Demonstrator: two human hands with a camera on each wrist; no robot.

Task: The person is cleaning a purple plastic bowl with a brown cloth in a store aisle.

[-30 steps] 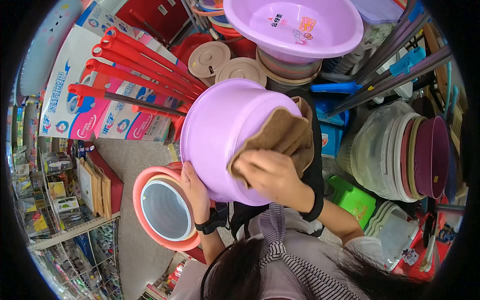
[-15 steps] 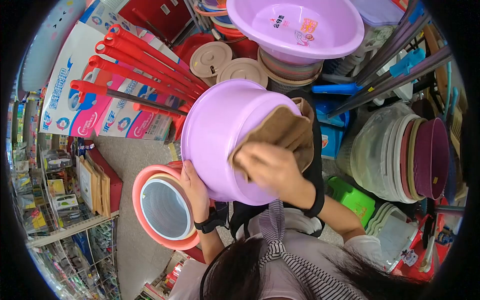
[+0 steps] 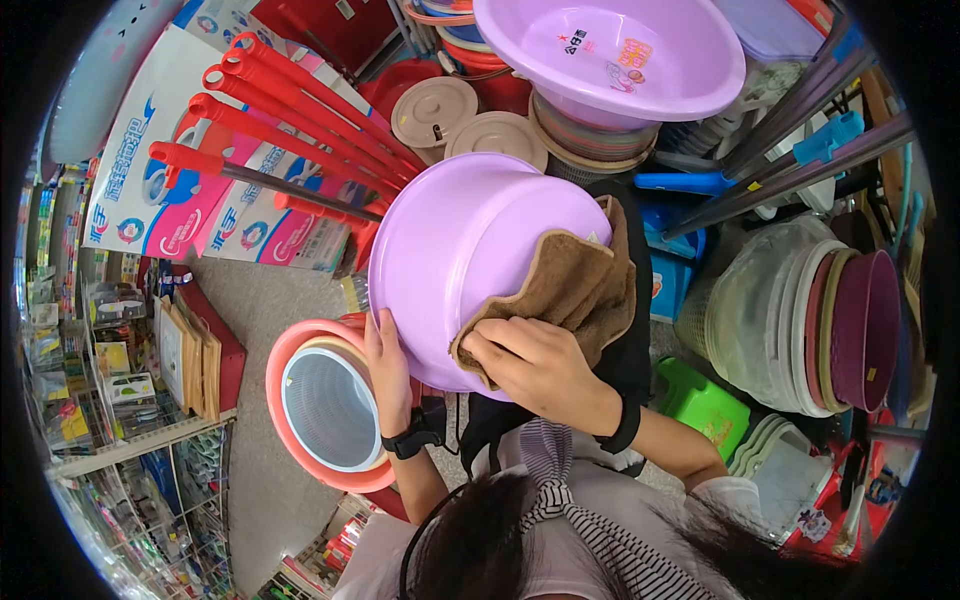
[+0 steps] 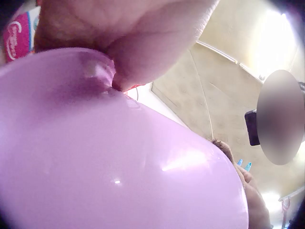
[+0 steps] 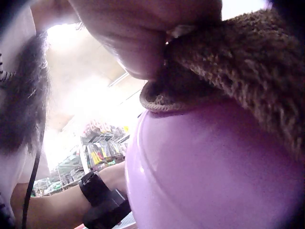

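Note:
A glossy purple plastic basin (image 3: 420, 250) is tilted on its side in front of the body, its wide rim toward the left. My left hand (image 3: 392, 372) grips that rim at its lower left; the left wrist view has the palm (image 4: 138, 38) close against the basin wall (image 4: 109, 162). With bent fingers my right hand (image 3: 540, 362) holds a brown cloth (image 3: 575, 285) against the basin's outer side near its base. Folds of the cloth drape over the base and hide part of it. In the right wrist view the fuzzy cloth (image 5: 252, 67) lies on the purple surface (image 5: 214, 162).
Left of the basin, a pink tub (image 3: 290, 440) holds a pale blue basket (image 3: 330, 410). Red-ended mop handles (image 3: 300, 120) slant in from upper left. A large purple basin (image 3: 610, 60) stands behind, and stacked buckets (image 3: 800, 320) and a green stool (image 3: 705, 405) are at right.
The right hand, blurred with motion before, now appears sharp on the cloth, near the same spot. The basin has tipped slightly, and the whole head view has shifted a little.

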